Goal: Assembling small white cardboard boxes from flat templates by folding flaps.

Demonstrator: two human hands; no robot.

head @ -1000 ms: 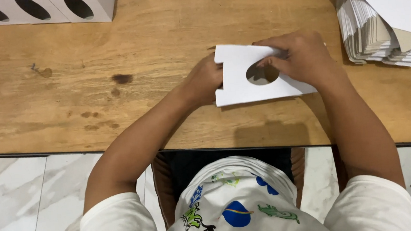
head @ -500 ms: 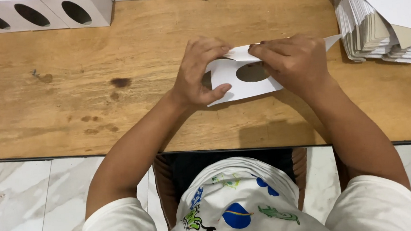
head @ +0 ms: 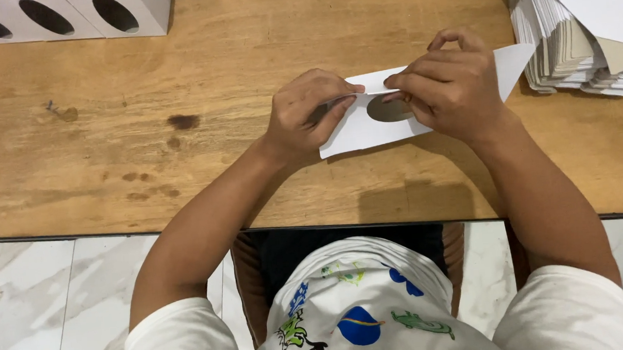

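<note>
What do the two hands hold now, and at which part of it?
Both hold one flat white card blank with an oval hole: the left hand grips its left upper edge, the right hand its upper edge beside the hole.

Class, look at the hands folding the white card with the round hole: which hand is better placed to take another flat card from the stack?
Right. The right hand sits nearest the stack of flat cards; the left hand holds the white card farther away.

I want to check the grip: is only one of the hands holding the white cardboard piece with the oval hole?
No, both the left hand and the right hand grip the white cardboard piece above the wooden table.
</note>
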